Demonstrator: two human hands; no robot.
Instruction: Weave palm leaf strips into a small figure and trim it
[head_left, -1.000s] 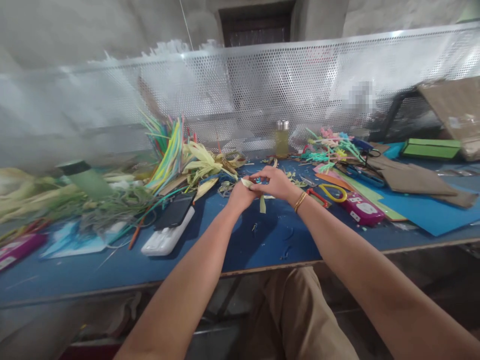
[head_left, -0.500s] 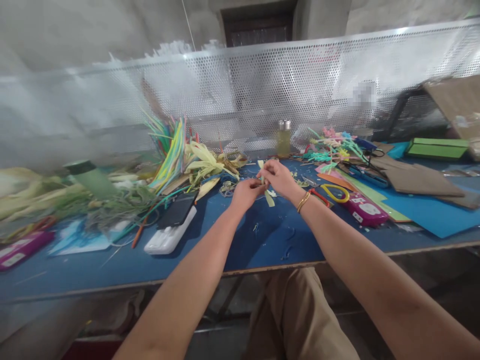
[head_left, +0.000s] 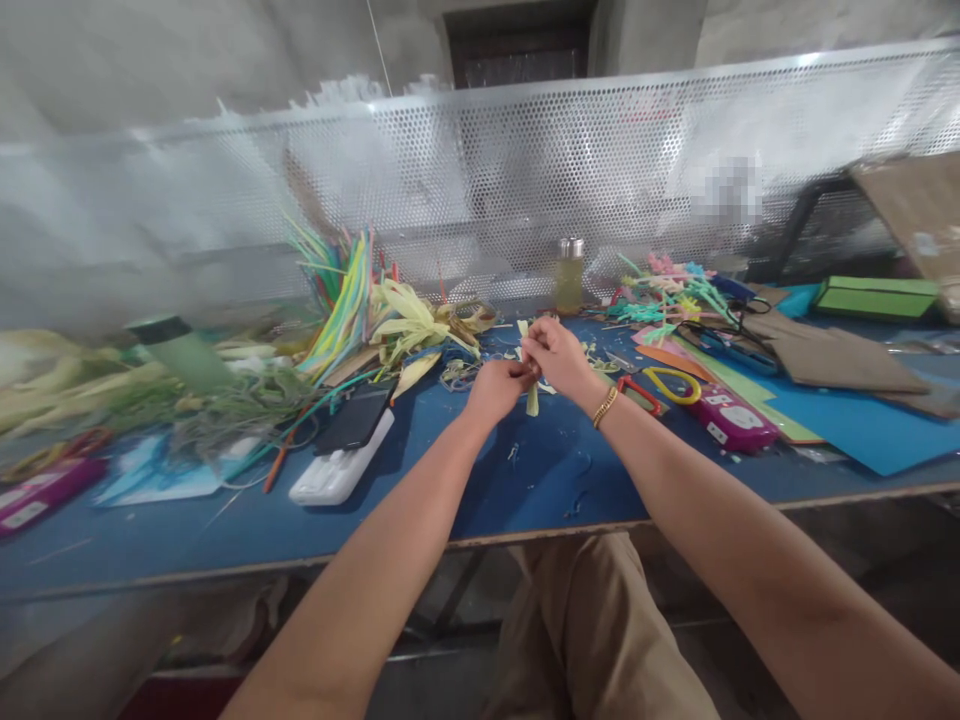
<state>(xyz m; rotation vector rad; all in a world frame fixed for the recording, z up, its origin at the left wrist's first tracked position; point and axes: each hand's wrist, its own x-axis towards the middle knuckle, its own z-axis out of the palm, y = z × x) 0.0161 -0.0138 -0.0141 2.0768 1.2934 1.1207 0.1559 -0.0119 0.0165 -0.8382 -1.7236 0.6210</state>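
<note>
Over the middle of the blue table (head_left: 487,500), my left hand (head_left: 495,390) and my right hand (head_left: 558,354) meet fingertip to fingertip. Both are closed in a pinch around a pale yellow-green corn husk strip (head_left: 532,402). One end of the strip sticks up above the fingers and the other hangs below; its middle is hidden by them. Behind my left hand lies a bundle of pale husks (head_left: 409,325). Red-handled scissors (head_left: 641,396) rest near my right wrist, beside a yellow ring-shaped handle (head_left: 673,386).
Left are a black phone (head_left: 352,422) on a white case (head_left: 341,475), coloured stems (head_left: 345,300) and a green bottle (head_left: 180,352). Right are a purple device (head_left: 735,418), blue sheets (head_left: 862,425) and cardboard (head_left: 840,350). A glass bottle (head_left: 569,280) stands before a perforated metal screen (head_left: 517,180).
The lower end of the husk strip has swung slightly left and now hangs straighter. My hands stay pinched together in nearly the same place, with small finger shifts.
</note>
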